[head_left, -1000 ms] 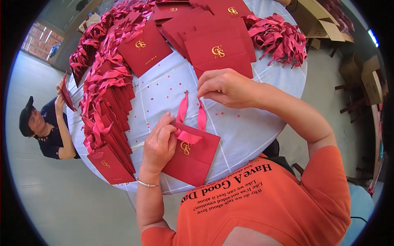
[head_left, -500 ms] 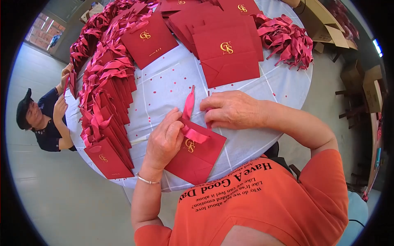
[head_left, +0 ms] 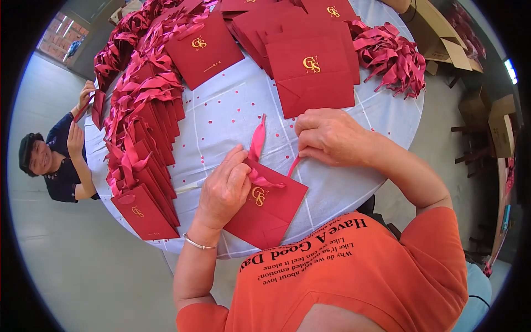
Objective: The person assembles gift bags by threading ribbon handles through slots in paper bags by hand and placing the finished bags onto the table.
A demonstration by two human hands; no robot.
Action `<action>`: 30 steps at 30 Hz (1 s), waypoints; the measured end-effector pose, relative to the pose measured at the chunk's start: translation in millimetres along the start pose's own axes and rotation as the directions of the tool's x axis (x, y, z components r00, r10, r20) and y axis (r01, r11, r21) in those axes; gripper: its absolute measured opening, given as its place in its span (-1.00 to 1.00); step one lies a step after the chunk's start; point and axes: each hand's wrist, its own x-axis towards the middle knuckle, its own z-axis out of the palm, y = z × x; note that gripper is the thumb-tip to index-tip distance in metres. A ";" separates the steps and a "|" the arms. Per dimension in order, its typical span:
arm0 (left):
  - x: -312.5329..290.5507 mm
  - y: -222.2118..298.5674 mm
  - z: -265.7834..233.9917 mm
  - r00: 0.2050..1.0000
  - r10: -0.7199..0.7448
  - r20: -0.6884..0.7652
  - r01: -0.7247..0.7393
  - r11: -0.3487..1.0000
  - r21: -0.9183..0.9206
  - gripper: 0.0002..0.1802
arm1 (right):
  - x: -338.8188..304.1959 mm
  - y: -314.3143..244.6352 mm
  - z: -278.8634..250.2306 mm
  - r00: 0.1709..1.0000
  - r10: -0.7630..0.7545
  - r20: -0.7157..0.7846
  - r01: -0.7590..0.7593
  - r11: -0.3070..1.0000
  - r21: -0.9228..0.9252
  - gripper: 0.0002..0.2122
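A small red paper bag (head_left: 265,213) with a gold emblem lies tilted at the table's near edge. My left hand (head_left: 224,185) grips its upper left corner, fingers closed over the edge. Pinched between the fingers of my right hand (head_left: 332,137) is the end of a pink ribbon (head_left: 293,166), drawn out from the bag's top edge. Another length of that pink ribbon (head_left: 258,138) stands up past the bag's top, and a piece crosses its front. What my left fingertips press against behind the bag is hidden.
Ribboned red bags (head_left: 145,210) stand in a long row at the left. Flat bags without ribbons (head_left: 311,83) lie stacked ahead, beside a heap of pink ribbons (head_left: 394,58). Red dots are scattered over the white tablecloth (head_left: 218,133). A co-worker (head_left: 63,160) handles a bag at far left; cardboard boxes (head_left: 437,39) stand right.
My right hand has moved right and slightly away from me, pulling the ribbon end out from the bag's top edge. My left hand stays on the bag.
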 end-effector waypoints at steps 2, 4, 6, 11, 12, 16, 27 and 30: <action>-0.8 -0.8 0.4 1.000 0.006 -0.003 -0.006 1.000 -0.010 -0.70 | 1.8 -1.4 -7.1 0.990 0.083 0.114 -0.079 0.996 -0.040 -0.86; -0.9 -1.4 1.0 1.000 0.003 -0.015 -0.003 1.000 -0.012 -0.70 | 7.0 -4.2 -9.9 0.994 0.084 0.063 -0.085 0.996 0.014 -0.85; -1.2 -1.0 0.8 1.000 0.005 -0.015 -0.006 1.000 -0.016 -0.70 | 16.7 -6.2 -5.8 0.993 0.114 0.023 -0.115 0.991 0.061 -0.84; 1.2 0.5 -0.5 1.000 -0.014 -0.018 0.013 1.000 -0.017 -0.73 | 55.3 2.1 29.0 0.996 -0.070 -0.049 0.063 0.990 -0.129 -0.80; 1.7 0.3 -0.9 1.000 -0.009 -0.017 0.008 1.000 -0.015 -0.73 | 59.5 5.1 33.4 0.997 -0.074 0.017 0.076 0.989 -0.123 -0.82; 1.4 0.5 -0.8 1.000 -0.002 -0.022 0.002 1.000 -0.029 -0.74 | 61.4 16.3 34.9 0.986 -0.136 0.096 0.151 0.974 -0.169 -0.90; 1.5 1.8 -0.4 0.998 0.033 -0.043 -0.035 0.999 -0.039 -0.76 | 57.1 23.7 24.7 0.996 -0.084 0.030 0.089 0.952 -0.292 -0.90; 1.5 2.0 -0.5 0.999 0.014 -0.040 -0.016 0.999 -0.048 -0.77 | 52.5 21.5 7.4 0.996 0.011 -0.086 -0.028 0.978 -0.206 -0.77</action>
